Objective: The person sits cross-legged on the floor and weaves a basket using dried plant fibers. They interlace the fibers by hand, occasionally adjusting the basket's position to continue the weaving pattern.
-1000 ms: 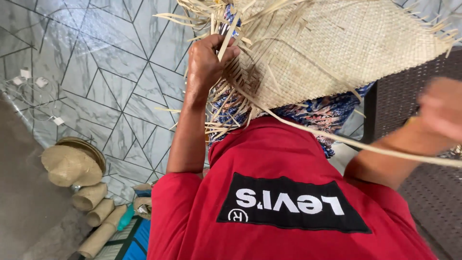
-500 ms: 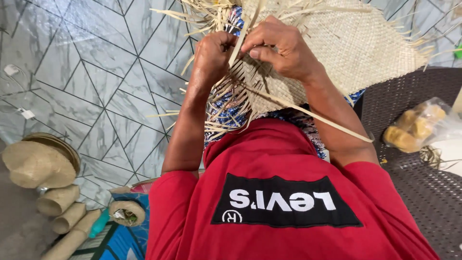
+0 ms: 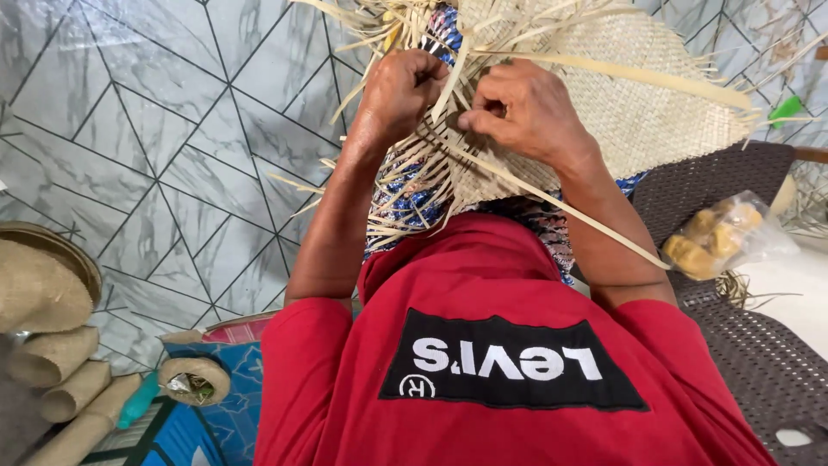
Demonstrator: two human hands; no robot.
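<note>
A half-woven straw mat point(image 3: 638, 103) lies over my lap, its loose pale strips point(image 3: 414, 207) fanning out toward me over blue patterned cloth. My left hand point(image 3: 401, 86) is shut on a bunch of loose strips at the mat's unfinished edge. Close beside it, my right hand point(image 3: 526, 112) pinches a strip at the same edge, fingertips pressed into the weave. One long strip point(image 3: 595, 216) trails from under the right hand down past my right forearm. My red shirt fills the lower view.
Grey tiled floor point(image 3: 129, 129) lies to the left. Rolled woven pieces and a round woven hat point(image 3: 43, 293) sit at the lower left, next to a tape roll point(image 3: 194, 380). A dark wicker seat point(image 3: 742, 345) on the right carries a clear bag of yellow items point(image 3: 716, 237).
My right hand came in from the far right to the mat's edge beside the left hand, then shifted a little and pinched a strip. The view has swung slightly left.
</note>
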